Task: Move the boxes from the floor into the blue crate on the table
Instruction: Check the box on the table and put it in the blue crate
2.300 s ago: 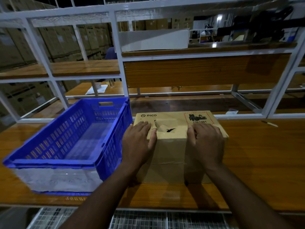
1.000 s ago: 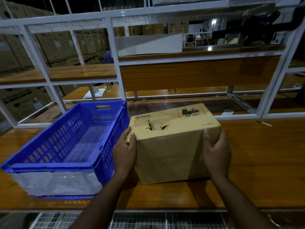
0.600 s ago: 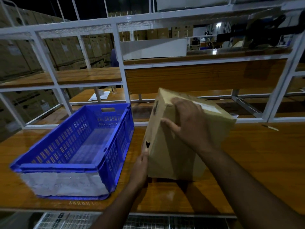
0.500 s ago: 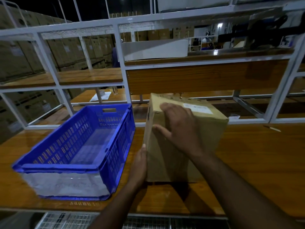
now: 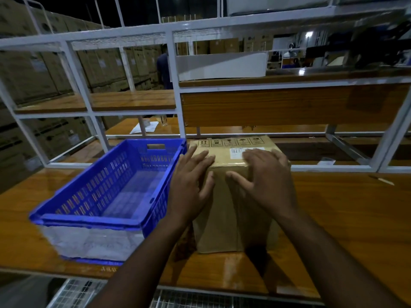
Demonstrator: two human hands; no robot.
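— What have you got on the head camera?

— A cardboard box (image 5: 231, 210) standing on the wooden table (image 5: 347, 218), just to the right of the blue crate (image 5: 100, 218). The box is outside the crate, its left side close against the crate's right wall. I can see a row of handling symbols and a white barcode label (image 5: 237, 152) on its top face.

— And the hands?

— I see my left hand (image 5: 191, 187) lying over the box's near top-left edge, fingers straight and spread, thumb down the front face. My right hand (image 5: 265, 178) sits flat on the top near the label, fingers extended, thumb pointing left along the front. Neither one is curled round anything; both just rest on the cardboard.

— Anything in the crate?

— I can see only its slotted walls and floor.

— Surroundings?

— A white metal shelf frame (image 5: 175, 85) rises behind the table, with wooden shelves. Sheets of paper (image 5: 144, 127) lie on a table farther back, and stacked cartons (image 5: 44, 72) fill the left background.
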